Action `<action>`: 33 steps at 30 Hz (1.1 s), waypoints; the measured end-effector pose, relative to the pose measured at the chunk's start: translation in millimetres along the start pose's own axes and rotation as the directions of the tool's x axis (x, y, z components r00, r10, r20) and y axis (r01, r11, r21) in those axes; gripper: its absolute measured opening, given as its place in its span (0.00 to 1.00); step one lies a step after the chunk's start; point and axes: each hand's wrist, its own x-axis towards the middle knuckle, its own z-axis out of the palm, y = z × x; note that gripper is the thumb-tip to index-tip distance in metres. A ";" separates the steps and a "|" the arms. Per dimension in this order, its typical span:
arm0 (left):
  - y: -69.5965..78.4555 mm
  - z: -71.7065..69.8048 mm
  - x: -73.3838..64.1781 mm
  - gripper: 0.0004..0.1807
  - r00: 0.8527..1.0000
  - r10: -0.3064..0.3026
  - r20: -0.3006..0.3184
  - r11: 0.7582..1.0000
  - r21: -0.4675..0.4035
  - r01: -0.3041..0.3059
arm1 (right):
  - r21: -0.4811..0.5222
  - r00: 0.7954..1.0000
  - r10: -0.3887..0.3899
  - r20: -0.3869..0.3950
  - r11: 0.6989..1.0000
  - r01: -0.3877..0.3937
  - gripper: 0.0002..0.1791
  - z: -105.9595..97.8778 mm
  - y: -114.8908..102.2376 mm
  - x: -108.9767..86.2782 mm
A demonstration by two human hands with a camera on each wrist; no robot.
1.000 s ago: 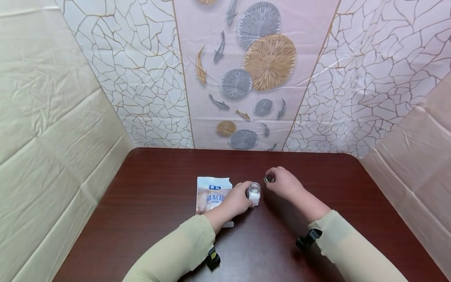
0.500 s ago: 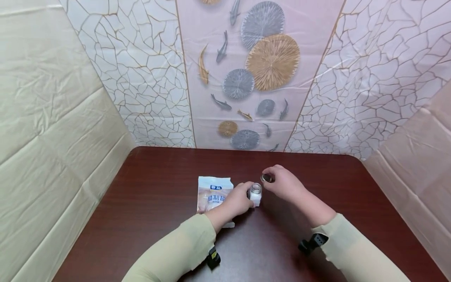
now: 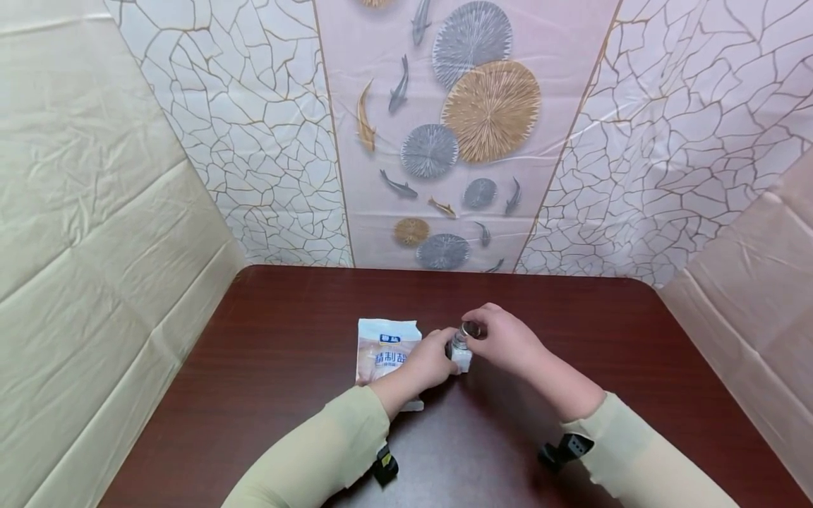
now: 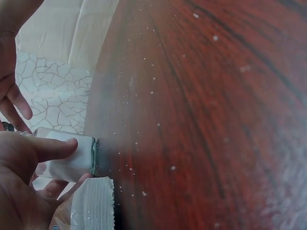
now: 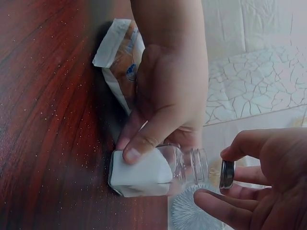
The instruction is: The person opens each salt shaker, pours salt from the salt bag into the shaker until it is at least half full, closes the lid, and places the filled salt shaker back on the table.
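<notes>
In the head view, my left hand (image 3: 427,361) grips a small square glass jar (image 3: 462,360) partly filled with white, salt-like grains. It stands upright on the table, its threaded mouth uncovered. My right hand (image 3: 508,340) pinches a dark round lid (image 5: 227,174) between thumb and fingers. The right wrist view shows a narrow gap between lid and jar mouth (image 5: 199,164). A salt bag (image 3: 381,346) with blue lettering lies left of the jar, partly hidden beneath my left hand and forearm.
The dark reddish-brown table (image 3: 292,339) has white grains scattered over it in both wrist views. Patterned cloth (image 3: 432,197) hangs behind its far edge, and beige cloth (image 3: 114,233) stands along the left side.
My right hand has moved left with the lid, from beside the jar to just over its mouth. My left hand and the jar stay nearly in place.
</notes>
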 end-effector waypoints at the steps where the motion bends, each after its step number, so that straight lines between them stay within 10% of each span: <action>1: -0.1 -0.2 0.3 0.36 1.000 -0.002 0.003 1.000 0.002 0.002 | -0.001 1.000 -0.006 -0.003 1.000 0.006 0.18 0.6 -0.7 -0.3; 33: 2.9 -6.3 0.4 0.34 0.998 -0.011 0.060 1.000 -0.013 0.012 | -0.038 0.999 -0.027 0.036 0.999 0.028 0.18 17.9 0.6 -0.3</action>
